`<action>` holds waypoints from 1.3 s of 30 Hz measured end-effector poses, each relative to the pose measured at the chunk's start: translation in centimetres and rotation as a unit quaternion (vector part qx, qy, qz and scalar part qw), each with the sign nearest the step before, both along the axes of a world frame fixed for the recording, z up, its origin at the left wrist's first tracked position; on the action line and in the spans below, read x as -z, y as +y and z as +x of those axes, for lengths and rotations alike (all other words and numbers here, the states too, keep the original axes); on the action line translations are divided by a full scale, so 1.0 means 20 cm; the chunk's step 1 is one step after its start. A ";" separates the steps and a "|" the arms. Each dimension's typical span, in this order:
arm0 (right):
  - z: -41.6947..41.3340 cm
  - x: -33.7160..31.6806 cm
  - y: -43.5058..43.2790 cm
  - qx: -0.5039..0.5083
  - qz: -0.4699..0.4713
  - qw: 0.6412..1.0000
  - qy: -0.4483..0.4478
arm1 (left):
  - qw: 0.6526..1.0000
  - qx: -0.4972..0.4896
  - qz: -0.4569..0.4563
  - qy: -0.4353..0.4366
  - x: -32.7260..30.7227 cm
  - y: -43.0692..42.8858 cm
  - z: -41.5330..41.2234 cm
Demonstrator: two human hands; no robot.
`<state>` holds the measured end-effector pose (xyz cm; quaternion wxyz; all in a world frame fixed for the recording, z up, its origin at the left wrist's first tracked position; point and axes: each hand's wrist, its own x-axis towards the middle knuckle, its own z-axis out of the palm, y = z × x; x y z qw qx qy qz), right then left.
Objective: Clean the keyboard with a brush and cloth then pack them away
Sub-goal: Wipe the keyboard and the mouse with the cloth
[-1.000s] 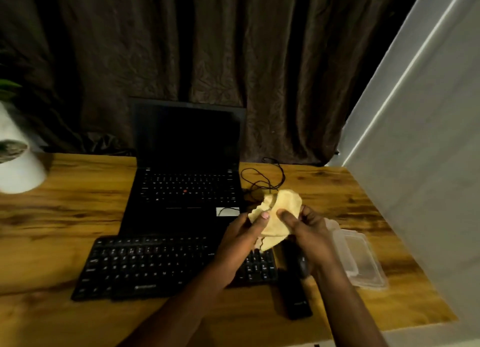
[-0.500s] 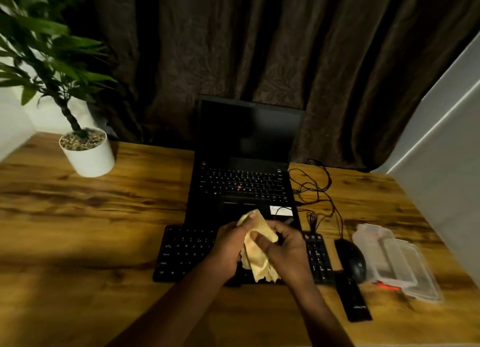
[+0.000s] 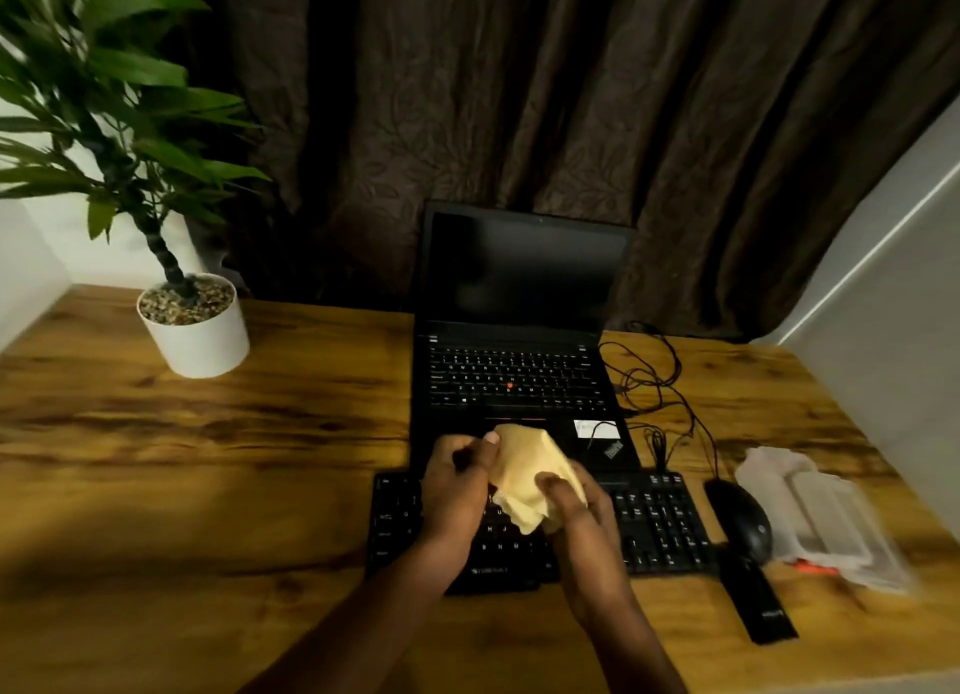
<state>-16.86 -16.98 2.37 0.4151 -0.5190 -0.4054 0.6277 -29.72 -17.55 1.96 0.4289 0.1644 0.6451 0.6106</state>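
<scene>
**Both hands gripping the yellow cloth above the keyboard**

A dark curtain (image 3: pixel 519 96) is hanging behind everything; the wooden desk (image 3: pixel 208 485) is stretching out beneath my arms. A leafy plant (image 3: pixel 104 96) is standing in a white pot (image 3: pixel 200 340) at the far left. The open laptop (image 3: pixel 519 278) is sitting at the middle back with its screen dark; thin black cables (image 3: pixel 649 381) are lying tangled just to its right. The black keyboard (image 3: pixel 660 527) is lying directly in front of the laptop, its middle hidden under my hands. A clear plastic case (image 3: pixel 821 517) is resting near the right edge; a black mouse (image 3: pixel 740 519) is sitting between it and the keyboard; a flat black bar (image 3: pixel 758 605) is lying just nearer to me than the mouse.

I am holding the yellow cloth (image 3: pixel 524 478) bunched up above the keyboard's middle, lifted off the keys. My left hand (image 3: pixel 454 496) is pinching its upper left part, thumb curled over the fabric; my right hand (image 3: pixel 582 522) is clamping its lower right part, thumb pressing on top. A small orange thing (image 3: pixel 815 569) is showing beside the case, too blurred for me to tell what it is.
</scene>
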 end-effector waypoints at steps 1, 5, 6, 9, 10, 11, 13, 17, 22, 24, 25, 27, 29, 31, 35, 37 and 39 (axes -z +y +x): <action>-0.02 -0.01 0.00 0.005 0.002 1.000 0.009 | 0.996 0.010 0.017 0.085 0.02 -0.02 -0.01; -0.07 -0.02 -0.01 -0.012 0.033 0.999 0.037 | 0.972 0.086 0.071 0.208 0.06 -0.05 -0.06; -0.08 -0.01 -0.01 -0.017 0.033 0.999 0.037 | 0.975 0.105 0.080 0.181 0.05 -0.07 -0.06; -0.12 0.02 -0.03 -0.057 0.087 0.995 0.004 | 0.974 0.154 0.104 0.127 0.04 -0.10 -0.08; -0.14 0.04 -0.04 -0.067 0.126 0.989 -0.031 | 0.974 0.165 0.104 0.111 0.04 -0.11 -0.08; -0.16 0.05 -0.05 -0.066 0.164 0.981 -0.074 | 0.976 0.169 0.101 0.089 0.05 -0.12 -0.09; -0.18 0.10 -0.05 -0.053 0.230 0.959 -0.158 | 0.982 0.166 0.087 0.019 0.06 -0.13 -0.12; -0.18 0.20 -0.05 -0.099 0.281 0.926 -0.231 | 0.976 0.196 0.021 -0.088 0.07 -0.14 -0.19; -0.22 0.27 -0.05 -0.097 0.335 0.876 -0.333 | 0.901 0.189 0.074 0.383 0.27 -0.18 -0.36; -0.24 0.27 -0.05 -0.121 0.304 0.871 -0.368 | 0.840 0.219 0.045 0.494 0.32 -0.22 -0.47; -0.25 0.27 -0.06 -0.132 0.293 0.866 -0.384 | 0.823 0.241 0.011 0.514 0.32 -0.25 -0.52; -0.27 0.28 -0.09 -0.146 0.299 0.845 -0.419 | 0.790 0.305 -0.034 0.531 0.34 -0.32 -0.61; -0.29 0.28 -0.11 -0.149 0.314 0.819 -0.457 | 0.742 0.369 -0.055 0.557 0.36 -0.36 -0.66; -0.30 0.28 -0.10 -0.151 0.319 0.803 -0.480 | 0.709 0.413 -0.061 0.568 0.37 -0.39 -0.68; -0.37 0.27 -0.07 -0.168 0.309 0.808 -0.472 | 0.739 0.434 -0.034 0.514 0.34 -0.40 -0.68; -0.44 0.27 -0.09 -0.195 0.308 0.803 -0.472 | 0.764 0.433 -0.022 0.478 0.34 -0.40 -0.69; -0.53 0.26 -0.12 -0.235 0.308 0.795 -0.466 | 0.781 0.421 -0.010 0.461 0.36 -0.40 -0.70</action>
